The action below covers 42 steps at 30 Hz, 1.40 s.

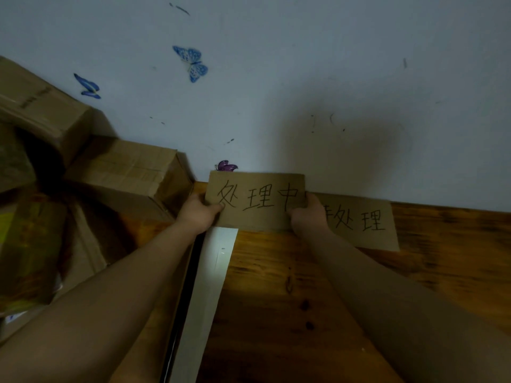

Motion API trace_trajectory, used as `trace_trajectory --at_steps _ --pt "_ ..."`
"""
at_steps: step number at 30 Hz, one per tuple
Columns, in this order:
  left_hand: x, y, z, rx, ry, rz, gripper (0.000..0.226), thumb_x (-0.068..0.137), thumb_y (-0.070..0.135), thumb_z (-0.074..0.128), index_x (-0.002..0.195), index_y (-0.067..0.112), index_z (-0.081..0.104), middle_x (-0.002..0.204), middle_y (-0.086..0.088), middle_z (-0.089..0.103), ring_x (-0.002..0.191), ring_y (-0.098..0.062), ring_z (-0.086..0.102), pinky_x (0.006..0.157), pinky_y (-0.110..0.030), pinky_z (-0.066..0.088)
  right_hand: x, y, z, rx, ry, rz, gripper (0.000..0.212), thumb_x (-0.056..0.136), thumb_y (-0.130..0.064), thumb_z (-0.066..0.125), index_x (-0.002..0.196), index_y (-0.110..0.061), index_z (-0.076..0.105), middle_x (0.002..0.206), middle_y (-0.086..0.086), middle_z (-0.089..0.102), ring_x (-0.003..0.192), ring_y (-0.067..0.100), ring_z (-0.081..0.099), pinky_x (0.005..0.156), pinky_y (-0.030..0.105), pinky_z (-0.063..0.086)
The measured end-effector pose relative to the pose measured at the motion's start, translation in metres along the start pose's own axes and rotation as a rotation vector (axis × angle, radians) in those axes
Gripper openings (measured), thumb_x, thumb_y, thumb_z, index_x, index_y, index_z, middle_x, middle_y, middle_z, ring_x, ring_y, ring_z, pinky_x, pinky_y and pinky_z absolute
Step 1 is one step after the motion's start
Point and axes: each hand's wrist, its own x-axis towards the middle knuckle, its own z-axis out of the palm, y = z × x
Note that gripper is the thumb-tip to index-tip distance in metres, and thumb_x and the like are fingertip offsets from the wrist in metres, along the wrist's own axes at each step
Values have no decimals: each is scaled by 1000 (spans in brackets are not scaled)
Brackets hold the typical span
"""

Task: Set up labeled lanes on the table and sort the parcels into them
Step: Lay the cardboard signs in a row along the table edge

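The person is still laying out lanes: both hands, left point(200, 212) and right point(308, 214), are pinching a cardboard label point(255, 200) at the bench's point(290, 299) back edge, likely needing setting beside the other label point(365, 225).

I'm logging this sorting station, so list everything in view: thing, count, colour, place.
held cardboard sign: one, brown with black writing, at the table's far edge by the wall
second cardboard sign: one, brown with black writing, right of the held one, partly hidden
white strip: one, white, on the table below the held sign
cardboard boxes: at least two, brown, left by the wall
butterfly stickers: three, two blue and one purple, on the wall
table: one, brown wood
wall: pale blue-grey
left hand: grips the held sign's left edge
right hand: grips its right edge
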Motion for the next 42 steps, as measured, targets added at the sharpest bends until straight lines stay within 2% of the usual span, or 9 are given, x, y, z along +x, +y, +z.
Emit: trace_trajectory --at_steps 4,6,10,17,20,24,31,38,42 --pt "-18 11 -5 -271 -122 -42 37 92 21 59 127 17 47 122 -7 59 94 -18 60 63 -31 53 -18 -9 -17 104 -44 -9 62 90 1 52 146 -18 35 138 9 48 117 31 52 97 43 48" --pt "-32 17 -8 -325 -186 -45 28 94 19 55 121 22 47 116 -4 59 91 -18 60 56 -30 54 -32 -13 -28 68 -48 -40 60 92 -4 54 146 -17 34 140 10 45 121 32 49 101 43 45" --pt "-67 29 -16 -444 -352 -52 23 96 15 51 116 25 47 109 -5 60 93 -24 62 60 -37 59 -67 -16 -53 -38 51 -84 76 86 -27 69 149 -17 27 146 13 35 128 35 41 107 50 39" --pt "-122 33 -21 -517 -459 12 21 99 18 45 119 20 49 110 -10 63 94 -25 64 62 -37 60 -133 -10 -87 2 179 -121 61 86 -20 69 140 -12 44 134 14 51 119 32 51 96 47 50" --pt "-145 37 -19 -533 -482 18 18 101 22 41 116 19 51 110 -12 63 93 -27 64 59 -36 60 -156 -5 -99 13 221 -128 62 86 -19 68 141 -13 42 135 13 49 120 32 49 96 49 49" --pt "-170 42 -8 -522 -490 32 25 101 25 40 123 18 49 113 -13 62 96 -29 63 56 -34 57 -175 3 -125 59 242 -112 54 84 -15 70 133 -16 48 129 11 53 117 33 51 93 53 50" --pt "-204 72 51 -474 -459 72 22 101 26 40 120 19 49 110 -9 60 96 -25 61 59 -35 59 -163 19 -213 123 238 -68 46 86 -12 66 128 -10 45 126 11 51 117 32 50 92 46 51" --pt "-228 103 158 -477 -290 56 18 102 25 36 113 23 50 103 -3 61 89 -20 60 64 -37 58 -110 50 -312 48 199 -161 57 91 -9 61 142 -10 37 140 12 46 128 31 44 104 48 43" --pt "-219 113 176 -515 -139 38 19 102 24 36 116 20 48 102 -2 60 88 -22 60 51 -30 58 -80 61 -361 34 215 -145 57 92 -9 59 144 -12 36 142 11 44 130 32 42 105 47 41"
